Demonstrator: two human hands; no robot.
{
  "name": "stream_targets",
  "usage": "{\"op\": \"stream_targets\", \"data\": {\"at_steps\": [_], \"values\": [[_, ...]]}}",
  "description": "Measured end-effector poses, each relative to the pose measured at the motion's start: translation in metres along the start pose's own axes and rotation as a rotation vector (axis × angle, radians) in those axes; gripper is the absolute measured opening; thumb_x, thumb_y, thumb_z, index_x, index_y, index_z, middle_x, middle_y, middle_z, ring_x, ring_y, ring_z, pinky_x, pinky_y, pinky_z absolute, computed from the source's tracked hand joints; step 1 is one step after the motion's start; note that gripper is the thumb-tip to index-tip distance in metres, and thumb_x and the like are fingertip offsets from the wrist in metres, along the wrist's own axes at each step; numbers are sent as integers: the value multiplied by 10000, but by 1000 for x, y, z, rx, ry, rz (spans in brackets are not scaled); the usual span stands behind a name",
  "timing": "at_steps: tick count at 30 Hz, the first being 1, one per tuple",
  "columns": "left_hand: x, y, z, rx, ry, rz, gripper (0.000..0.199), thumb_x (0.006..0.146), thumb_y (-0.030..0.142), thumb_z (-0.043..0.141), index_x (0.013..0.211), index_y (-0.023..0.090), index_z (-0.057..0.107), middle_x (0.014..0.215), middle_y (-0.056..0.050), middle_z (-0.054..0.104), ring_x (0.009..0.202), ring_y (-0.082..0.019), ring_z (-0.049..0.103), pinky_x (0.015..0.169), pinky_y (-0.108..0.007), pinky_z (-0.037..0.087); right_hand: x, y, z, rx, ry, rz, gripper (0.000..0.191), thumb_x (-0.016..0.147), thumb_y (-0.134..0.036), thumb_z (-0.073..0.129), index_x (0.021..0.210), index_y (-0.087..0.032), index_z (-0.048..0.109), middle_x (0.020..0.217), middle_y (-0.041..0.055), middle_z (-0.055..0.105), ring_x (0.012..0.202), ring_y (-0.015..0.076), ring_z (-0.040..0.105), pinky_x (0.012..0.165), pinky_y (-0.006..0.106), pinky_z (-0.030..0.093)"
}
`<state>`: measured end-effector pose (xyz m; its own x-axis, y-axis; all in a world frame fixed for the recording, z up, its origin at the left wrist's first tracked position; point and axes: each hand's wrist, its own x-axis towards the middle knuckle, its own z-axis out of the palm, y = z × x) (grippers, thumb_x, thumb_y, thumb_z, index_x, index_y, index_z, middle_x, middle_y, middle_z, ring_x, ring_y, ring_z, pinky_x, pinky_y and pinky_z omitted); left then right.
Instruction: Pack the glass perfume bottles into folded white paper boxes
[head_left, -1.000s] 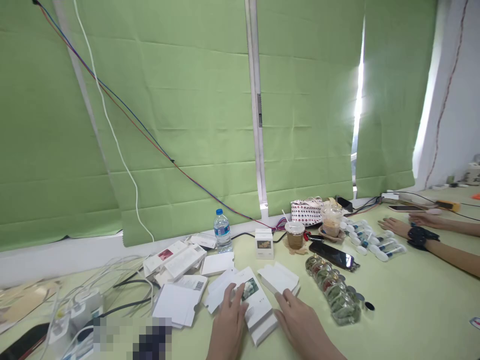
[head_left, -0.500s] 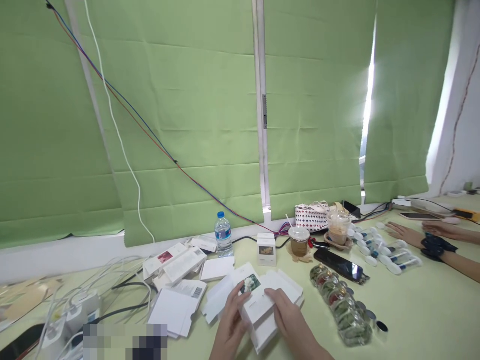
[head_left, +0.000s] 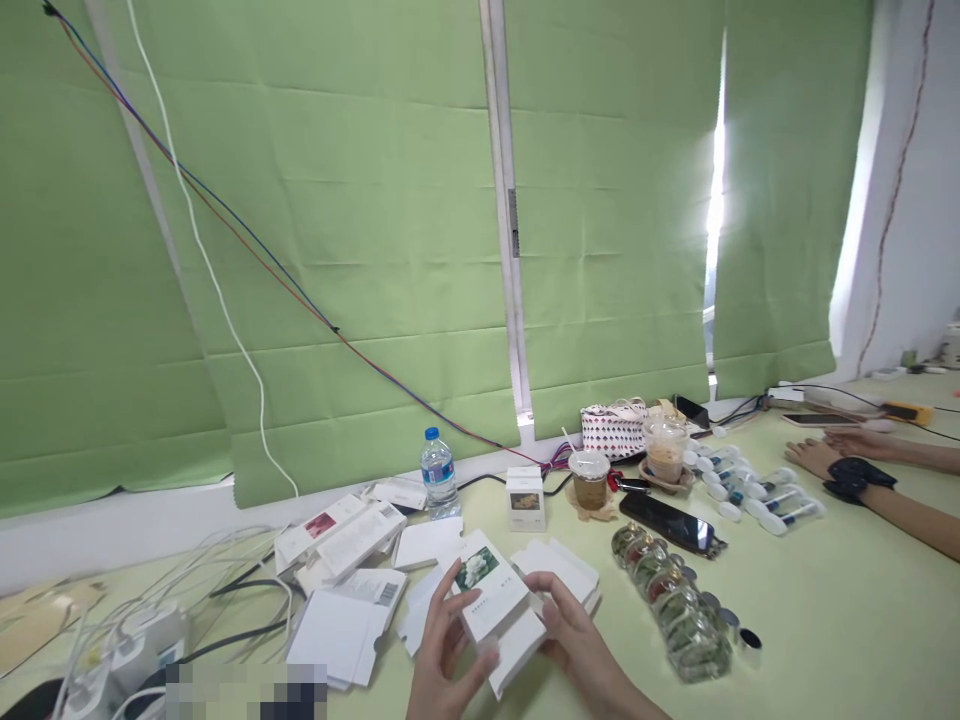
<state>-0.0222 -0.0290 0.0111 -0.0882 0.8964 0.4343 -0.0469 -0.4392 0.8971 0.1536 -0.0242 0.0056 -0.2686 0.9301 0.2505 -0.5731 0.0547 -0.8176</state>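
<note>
A white carton with a green and white flower picture (head_left: 489,585) is held tilted above the table, its lower end showing a blank white flap or inner part. My left hand (head_left: 448,650) grips its left side, fingers on the front edge and thumb near the lower end. On the right side, my right hand (head_left: 571,635) has its fingers and thumb curled at the carton's edge. Flattened white cartons (head_left: 571,572) lie just behind. A small upright white box (head_left: 526,499) stands farther back.
Left are a pile of white cartons (head_left: 341,545), tangled cables and a power strip (head_left: 150,640). Behind are a water bottle (head_left: 439,472) and an iced drink cup (head_left: 589,480). Rightward lie a black phone (head_left: 667,524), clear jars (head_left: 675,605), white-capped tubes (head_left: 750,485) and another person's hands (head_left: 814,457).
The carton has been raised and turned so its flower picture shows more fully. My left hand has shifted toward its lower left. The other person's hands have drawn closer together, and the view has moved slightly right.
</note>
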Motion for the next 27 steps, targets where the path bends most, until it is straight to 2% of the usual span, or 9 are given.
{"op": "stream_targets", "data": {"at_steps": [3,7,13,15,17,19,22,24,27], "values": [[1,-7,-1,-18,20,7,484,603,481,782,1004,245,649,1479,-87,371,1159,-357,561,853,-369,552,5,13,-3,161,43,74,409,756,-605,640,876,-227,542,763,-14,602,683,138,572,640,260,459],[-1,-9,1,7,9,45,469,611,463,780,1011,258,648,1469,-89,382,1123,-348,587,844,-374,554,10,22,-9,88,98,87,449,643,-536,773,823,-232,497,728,-50,564,565,94,504,496,180,386],[-5,-2,5,64,-16,59,432,645,476,746,998,244,655,1415,-99,446,1136,-338,575,855,-369,549,8,10,-11,-139,81,34,469,619,-513,797,791,-222,471,784,-48,566,545,74,480,455,153,287],[-4,-2,5,62,-11,54,430,650,479,743,999,245,656,1396,-102,462,1133,-334,577,849,-360,550,7,6,-10,-124,67,43,445,646,-514,780,794,-221,479,758,-51,545,547,76,472,462,155,303],[-3,-2,3,53,5,45,438,647,481,748,1004,245,652,1388,-101,468,1142,-335,569,849,-354,550,6,1,-8,-34,36,54,403,710,-539,723,807,-223,493,740,-47,524,575,89,490,511,177,375],[-1,-1,2,42,27,38,450,648,481,748,1016,243,646,1392,-97,461,1148,-332,566,860,-351,545,4,-3,-6,62,-22,36,388,742,-564,680,844,-224,522,787,-27,533,652,114,534,615,238,452],[1,1,0,34,48,31,470,652,486,744,1037,236,638,1394,-94,450,1146,-322,567,885,-347,532,2,-4,-2,61,-122,-22,482,639,-547,772,940,-232,567,929,14,583,820,170,577,737,295,468],[1,1,-1,41,59,33,485,649,491,745,1046,235,635,1383,-95,459,1149,-319,562,900,-345,522,2,-1,-1,-5,-128,-48,588,555,-517,833,1014,-258,570,1003,29,605,874,196,583,720,282,465],[-2,0,0,55,48,45,474,647,491,747,1034,241,639,1360,-94,477,1154,-321,557,899,-342,521,2,5,-3,-86,-51,-77,713,564,-538,819,1174,-311,529,1138,46,591,814,192,597,655,276,467]]}}
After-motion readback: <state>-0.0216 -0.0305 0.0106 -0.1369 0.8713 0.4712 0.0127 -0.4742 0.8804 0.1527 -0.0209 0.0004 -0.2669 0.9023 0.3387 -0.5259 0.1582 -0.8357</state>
